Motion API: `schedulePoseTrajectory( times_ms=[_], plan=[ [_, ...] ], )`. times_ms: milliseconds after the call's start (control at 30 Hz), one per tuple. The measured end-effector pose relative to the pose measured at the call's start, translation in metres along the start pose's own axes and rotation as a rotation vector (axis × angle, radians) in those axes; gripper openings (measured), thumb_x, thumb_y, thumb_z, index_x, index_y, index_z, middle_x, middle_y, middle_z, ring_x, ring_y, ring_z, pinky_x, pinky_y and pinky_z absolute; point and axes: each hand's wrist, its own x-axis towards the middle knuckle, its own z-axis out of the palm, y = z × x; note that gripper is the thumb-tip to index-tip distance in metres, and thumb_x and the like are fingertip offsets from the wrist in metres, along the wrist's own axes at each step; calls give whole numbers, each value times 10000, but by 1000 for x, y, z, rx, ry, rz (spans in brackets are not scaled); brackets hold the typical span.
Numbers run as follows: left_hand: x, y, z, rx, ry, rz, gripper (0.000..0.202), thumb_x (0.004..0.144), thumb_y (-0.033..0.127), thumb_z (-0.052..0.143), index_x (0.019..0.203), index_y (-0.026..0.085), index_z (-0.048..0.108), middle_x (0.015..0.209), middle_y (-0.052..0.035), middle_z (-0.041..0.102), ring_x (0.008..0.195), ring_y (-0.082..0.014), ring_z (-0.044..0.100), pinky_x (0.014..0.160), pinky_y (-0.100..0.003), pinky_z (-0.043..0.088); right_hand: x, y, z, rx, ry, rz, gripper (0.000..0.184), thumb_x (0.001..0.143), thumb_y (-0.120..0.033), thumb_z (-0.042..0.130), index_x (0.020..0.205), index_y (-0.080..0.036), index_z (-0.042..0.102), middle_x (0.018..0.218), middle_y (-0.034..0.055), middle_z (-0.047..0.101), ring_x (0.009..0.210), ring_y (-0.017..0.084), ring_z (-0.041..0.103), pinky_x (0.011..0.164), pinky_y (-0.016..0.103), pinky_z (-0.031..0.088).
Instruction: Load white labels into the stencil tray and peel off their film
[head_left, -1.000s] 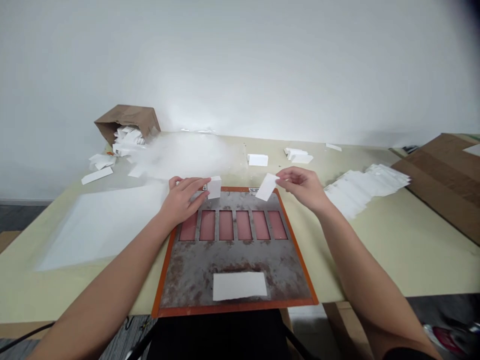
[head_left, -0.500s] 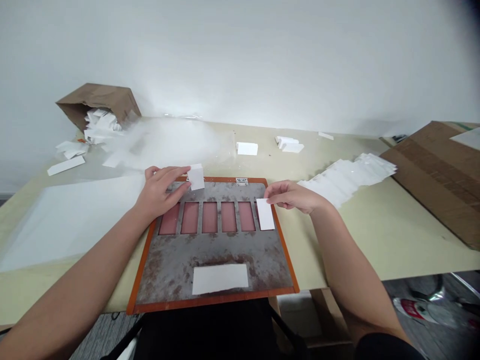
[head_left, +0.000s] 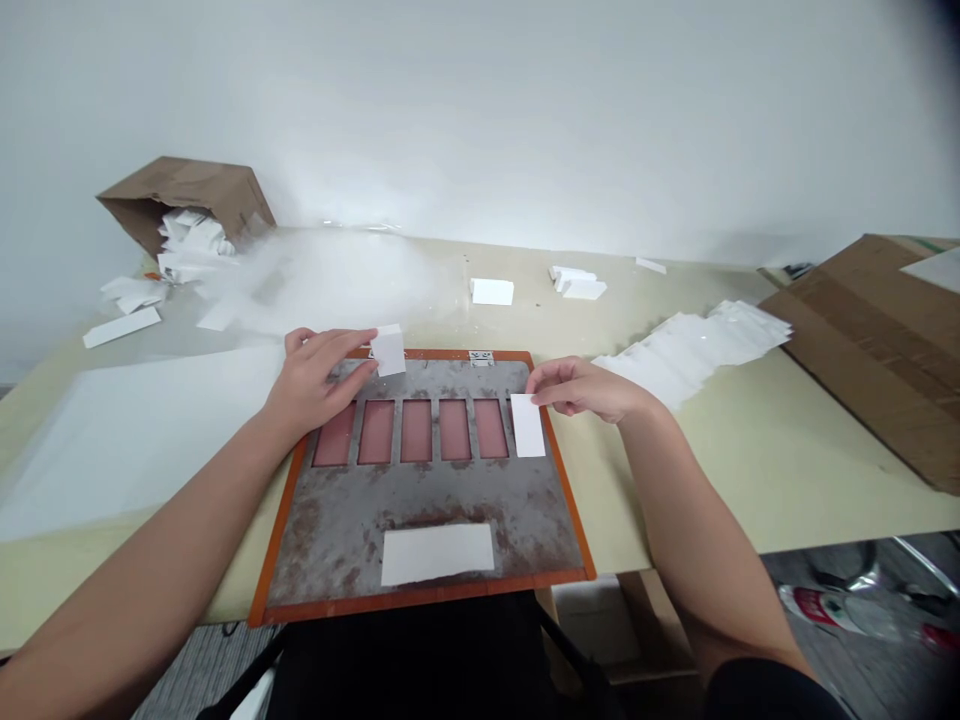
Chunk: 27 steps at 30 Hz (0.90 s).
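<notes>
held cards [head_left: 529, 428]: plain white | board [head_left: 427, 490]: grey — blotched brown | slot bottoms [head_left: 416, 432]: pink | rim [head_left: 352, 606]: orange

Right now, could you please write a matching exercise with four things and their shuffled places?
1. Right hand
2. Left hand
3. Open brown cardboard box
4. Wide white rectangular strip

A. On the near part of the orange-edged grey board
B. Holds a white rectangular piece at that board's far edge
C. Holds a white rectangular card at the right end of the pink recesses
D. Toward the far left, white pieces in its opening

Pairs: 1C, 2B, 3D, 4A
</notes>
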Motion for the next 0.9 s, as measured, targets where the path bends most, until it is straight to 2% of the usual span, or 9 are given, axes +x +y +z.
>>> schedulePoseTrajectory(
  times_ms=[367, 700, 900],
  plan=[
    [0, 0, -1, 4, 15, 31, 287, 956, 430, 524, 1166, 268, 632, 1024, -38, 779, 884, -234, 718, 883, -411, 390, -1, -1, 0, -47, 17, 9, 174, 605, -320, 767, 724, -220, 689, 625, -26, 572, 509, 78, 399, 476, 260, 281],
    [1, 4, -4, 18, -19, 27, 293, 959, 403, 526, 1175, 241, 638, 1045, -51, 780, 824, -217, 719, 875, -399, 391, -3, 2, 0, -160, 98, -36, 201, 634, -349, 764, 790, -223, 758, 788, 0, 667, 724, 135, 534, 636, 282, 380],
    [1, 4, -4, 1, 26, 91, 266, 957, 350, 547, 1181, 236, 630, 1025, -56, 780, 883, -227, 721, 850, -391, 385, 0, 7, -2, -198, 100, -90, 216, 625, -371, 761, 783, -223, 757, 774, 8, 678, 720, 149, 557, 668, 303, 408]
  ],
)
